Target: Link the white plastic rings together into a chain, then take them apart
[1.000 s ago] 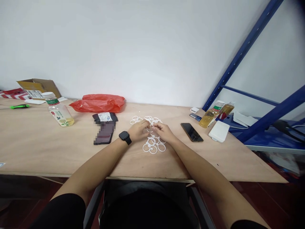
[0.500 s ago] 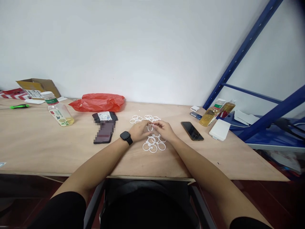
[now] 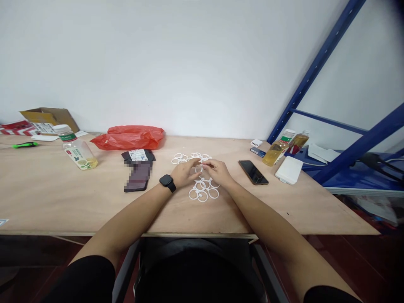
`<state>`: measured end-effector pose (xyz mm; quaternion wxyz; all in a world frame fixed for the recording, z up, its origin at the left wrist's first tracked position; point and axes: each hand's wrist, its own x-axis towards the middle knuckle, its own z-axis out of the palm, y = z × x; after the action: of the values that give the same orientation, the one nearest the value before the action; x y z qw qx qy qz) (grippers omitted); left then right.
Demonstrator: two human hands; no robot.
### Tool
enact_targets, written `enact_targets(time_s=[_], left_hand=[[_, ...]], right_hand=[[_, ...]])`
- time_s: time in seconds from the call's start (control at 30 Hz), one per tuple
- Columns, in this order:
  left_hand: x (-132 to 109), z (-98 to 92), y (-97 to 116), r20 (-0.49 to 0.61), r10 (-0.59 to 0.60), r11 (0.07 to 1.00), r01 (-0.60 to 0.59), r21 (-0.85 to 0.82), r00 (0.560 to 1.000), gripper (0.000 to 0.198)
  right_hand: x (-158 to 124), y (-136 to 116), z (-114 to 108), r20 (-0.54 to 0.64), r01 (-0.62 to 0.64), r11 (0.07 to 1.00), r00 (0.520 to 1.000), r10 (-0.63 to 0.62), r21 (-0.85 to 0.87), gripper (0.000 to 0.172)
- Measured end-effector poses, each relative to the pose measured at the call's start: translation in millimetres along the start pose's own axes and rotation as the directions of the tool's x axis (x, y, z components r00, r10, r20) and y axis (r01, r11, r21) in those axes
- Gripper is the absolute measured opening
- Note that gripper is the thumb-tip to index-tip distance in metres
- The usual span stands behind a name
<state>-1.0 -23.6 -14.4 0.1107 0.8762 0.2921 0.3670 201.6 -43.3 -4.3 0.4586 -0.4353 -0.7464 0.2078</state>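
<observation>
Between my two hands hangs a white plastic ring [image 3: 198, 172], pinched near its top. My left hand [image 3: 184, 174], with a black watch on the wrist, closes thumb and fingers at the ring's upper left. My right hand [image 3: 218, 171] grips its upper right with fingertips drawn together. On the near side of my hands lies a loose cluster of several white rings [image 3: 203, 197], some overlapping. Behind my fingers is another group of white rings [image 3: 178, 156], partly hidden by the hands.
Left of my hands are a dark phone-shaped item [image 3: 137, 179], a red plastic bag [image 3: 129, 139] and a bottle [image 3: 78, 153]. On the right are a smartphone [image 3: 253, 172], a white case [image 3: 289, 170] and a drink bottle [image 3: 275, 152] beside a blue metal rack [image 3: 315, 67].
My hands stay close together around the same ring, with only slight finger movement. The whole view has shifted a little.
</observation>
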Motion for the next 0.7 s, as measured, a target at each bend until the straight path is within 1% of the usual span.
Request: enact_targets(time_s=[0.07, 0.1, 0.17, 0.2, 0.27, 0.3, 0.37, 0.4, 0.43, 0.47, 0.5, 0.6, 0.63, 0.7], left_hand=[[1.7, -4.1, -0.9, -0.030, -0.028, 0.998, 0.029, 0.061, 0.999, 0.048], [2.5, -6.3, -2.8, -0.044, -0.046, 0.994, 0.050, 0.100, 0.998, 0.045], [3.0, -10.4, -9.9, -0.053, -0.096, 0.976, 0.104, 0.192, 0.994, 0.038], [2.8, -12.0, -14.7, -0.041, -0.138, 0.960, 0.143, 0.242, 0.990, 0.036], [1.3, -14.2, -25.1, -0.011, -0.243, 0.918, 0.234, 0.320, 0.970, 0.036], [0.2, -14.8, -29.9, -0.006, -0.296, 0.897, 0.280, 0.343, 0.955, 0.036], [-1.8, -15.1, -37.2, 0.010, -0.360, 0.866, 0.330, 0.377, 0.933, 0.037], [-2.7, -15.0, -39.4, 0.018, -0.378, 0.857, 0.342, 0.385, 0.926, 0.037], [-3.4, -14.6, -40.9, 0.027, -0.388, 0.852, 0.348, 0.391, 0.921, 0.038], [-4.0, -14.2, -41.7, 0.033, -0.397, 0.849, 0.353, 0.394, 0.917, 0.038], [-4.4, -13.6, -42.1, 0.037, -0.406, 0.845, 0.360, 0.396, 0.913, 0.038], [-4.7, -11.9, -43.1, 0.040, -0.431, 0.831, 0.379, 0.408, 0.902, 0.036], [-4.6, -11.5, -43.7, 0.039, -0.434, 0.828, 0.381, 0.413, 0.900, 0.035], [-4.2, -10.8, -45.4, 0.030, -0.436, 0.822, 0.384, 0.420, 0.900, 0.034]], right_hand=[[3.3, 5.7, -5.5, -0.075, -0.036, 0.999, 0.997, 0.035, -0.004, 0.022], [4.9, 8.3, -10.3, -0.115, -0.047, 0.998, 0.992, 0.042, -0.042, 0.023], [7.2, 12.4, -22.8, -0.163, -0.033, 0.978, 0.987, -0.001, -0.206, 0.022], [7.5, 13.7, -29.4, -0.154, -0.006, 0.951, 0.987, -0.044, -0.310, 0.021], [6.7, 15.1, -40.2, -0.076, 0.065, 0.888, 0.991, -0.111, -0.456, 0.022], [5.6, 15.4, -43.2, -0.004, 0.108, 0.862, 0.992, -0.126, -0.495, 0.021], [3.3, 15.8, -43.4, 0.154, 0.186, 0.838, 0.980, -0.123, -0.513, 0.020], [2.5, 16.1, -41.0, 0.218, 0.209, 0.837, 0.970, -0.111, -0.506, 0.019], [2.2, 16.8, -37.7, 0.254, 0.216, 0.841, 0.962, -0.097, -0.495, 0.019], [2.6, 18.0, -34.0, 0.253, 0.202, 0.849, 0.964, -0.084, -0.489, 0.019], [3.7, 19.9, -30.7, 0.222, 0.172, 0.857, 0.973, -0.069, -0.486, 0.020], [9.8, 31.6, -25.9, 0.077, 0.054, 0.858, 0.997, -0.017, -0.512, 0.026], [12.0, 37.4, -26.3, 0.050, 0.027, 0.848, 0.999, -0.001, -0.530, 0.028], [15.2, 49.9, -29.0, 0.067, 0.015, 0.816, 0.997, 0.030, -0.577, 0.033]])
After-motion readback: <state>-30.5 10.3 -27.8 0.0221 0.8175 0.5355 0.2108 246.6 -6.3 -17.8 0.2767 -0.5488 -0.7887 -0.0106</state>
